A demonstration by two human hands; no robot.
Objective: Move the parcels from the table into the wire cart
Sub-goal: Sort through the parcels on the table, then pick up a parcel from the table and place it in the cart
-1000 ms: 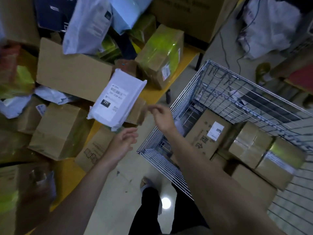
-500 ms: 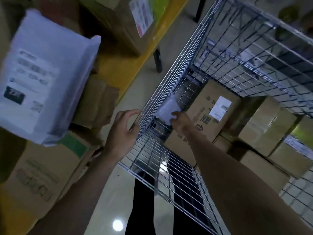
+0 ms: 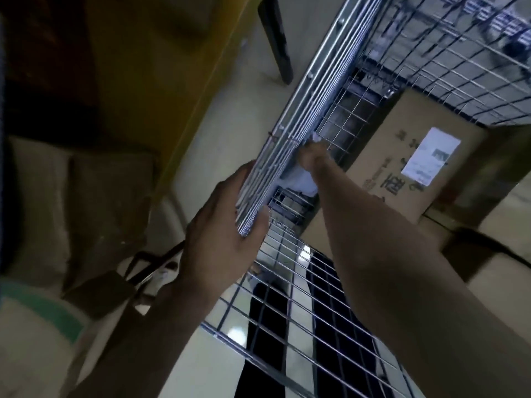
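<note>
My right hand [image 3: 311,158] reaches deep inside the wire cart [image 3: 310,90], down by its left wall, closed on a small white parcel [image 3: 298,179] that shows just below the hand. My left hand [image 3: 221,231] grips the top rim of the cart's near left corner. A large brown carton with a white label [image 3: 408,165] lies in the cart right of my right arm. The yellow table edge [image 3: 161,90] runs along the left, with brown boxes [image 3: 86,202] at its near end.
More cartons [image 3: 494,219] fill the cart's right side. A dark table leg [image 3: 275,38] stands on the pale floor between table and cart. My dark trousers [image 3: 290,326] show through the cart's near wall. The view is dim and blurred.
My head has dipped closer to the cart. My right hand has pushed the white parcel lower along the cart's left wall. My left hand has closed on the cart's rim.
</note>
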